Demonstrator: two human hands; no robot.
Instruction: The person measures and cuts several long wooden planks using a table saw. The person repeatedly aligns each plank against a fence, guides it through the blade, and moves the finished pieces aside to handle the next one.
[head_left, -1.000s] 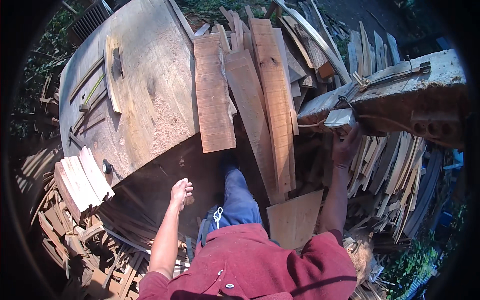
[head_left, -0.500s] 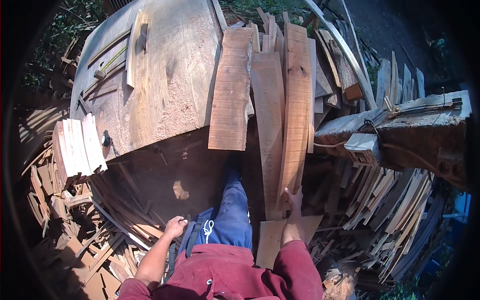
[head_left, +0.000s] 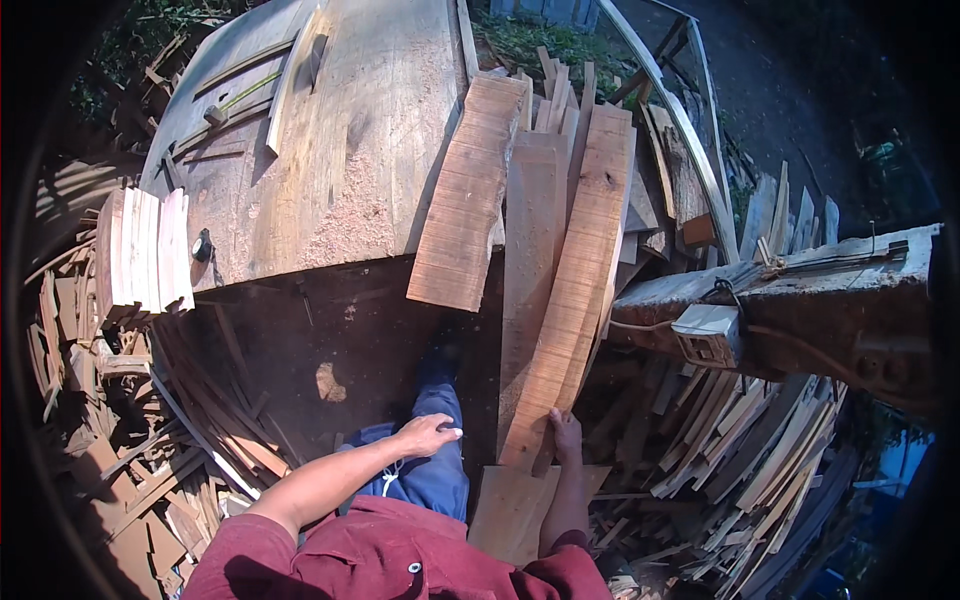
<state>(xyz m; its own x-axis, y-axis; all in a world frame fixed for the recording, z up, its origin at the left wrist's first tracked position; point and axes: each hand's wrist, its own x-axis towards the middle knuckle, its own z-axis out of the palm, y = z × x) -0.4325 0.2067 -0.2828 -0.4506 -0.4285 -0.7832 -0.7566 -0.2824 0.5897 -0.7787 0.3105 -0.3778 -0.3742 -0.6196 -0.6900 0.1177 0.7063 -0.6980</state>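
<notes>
My right hand [head_left: 564, 437] has its fingers wrapped round the right edge of a long reddish-brown plank [head_left: 583, 255] near its close end. That plank slants from the far right down toward me. Beneath it and to its left lies a paler board [head_left: 530, 215]. My left hand [head_left: 428, 436] hangs over my blue trousers with nothing visible in it, its fingers loosely apart, a short way left of the plank's near end. A shorter, wide rough-edged board [head_left: 468, 190] rests farther left, overhanging the bench edge.
A large wooden workbench [head_left: 340, 150] strewn with sawdust fills the far left, with a stack of pale slats [head_left: 150, 250] at its corner. At right juts a thick beam [head_left: 800, 300] carrying a white electrical box [head_left: 707, 335]. Heaped offcuts [head_left: 755, 450] lie on both sides.
The near end of the reddish plank has swung left and toward me with my right hand on it. My left hand has moved from beside my hip rightward, across my leg.
</notes>
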